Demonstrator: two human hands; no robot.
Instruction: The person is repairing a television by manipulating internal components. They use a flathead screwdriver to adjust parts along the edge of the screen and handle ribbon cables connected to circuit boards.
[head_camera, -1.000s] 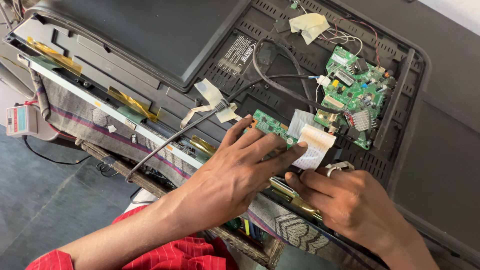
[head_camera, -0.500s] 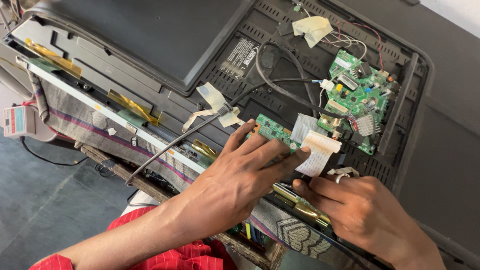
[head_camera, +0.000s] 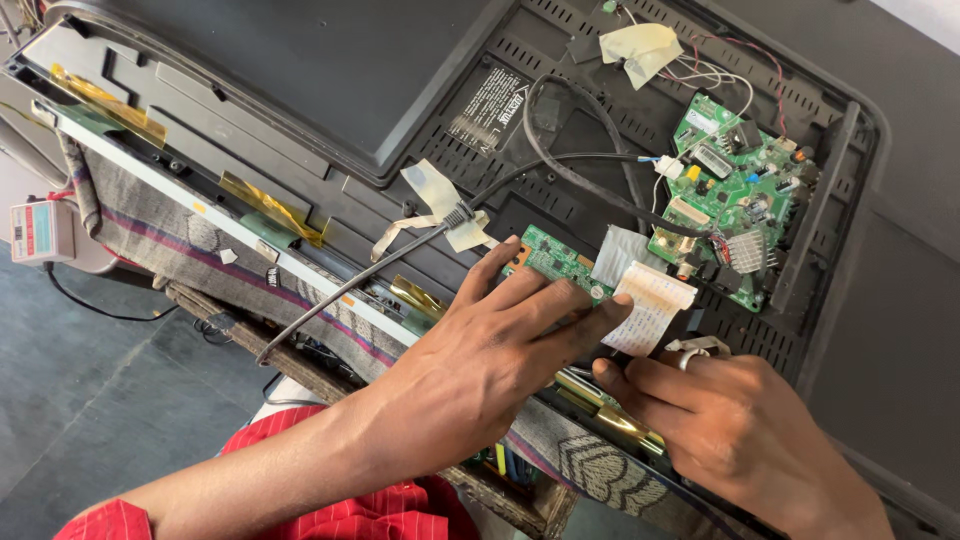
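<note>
The left hand (head_camera: 490, 350) lies flat over a small green circuit strip (head_camera: 548, 262), its fingers spread and pressing down on the strip's near end; its grip is not closed around anything, only resting on the strip. The right hand (head_camera: 735, 430) sits just beside it, toward the near edge of the open television back (head_camera: 300, 110), with its fingertips pinching the lower end of a white flat ribbon cable (head_camera: 650, 305), so this grip is narrow and holds the cable. The ribbon cable runs up from those fingers toward the large green circuit board (head_camera: 735, 205), which is mounted in the black shell farther from the person than the strip. A second, paler ribbon (head_camera: 620, 255) lies between the strip and the large board.

A thick black cable (head_camera: 570, 150) loops across the shell beside the large board, and a thinner grey cable (head_camera: 350, 290) runs from the strip's side down past the near edge of the shell. Pieces of cream tape (head_camera: 640, 45) stick to the shell above the large board, and another piece (head_camera: 435, 195) lies near the grey cable. Gold foil strips (head_camera: 270, 205) sit along the shell's near frame. The television rests on a patterned cloth (head_camera: 160, 225). A small white meter (head_camera: 40, 230) stands well apart from the large board, past the far left end of the shell.
</note>
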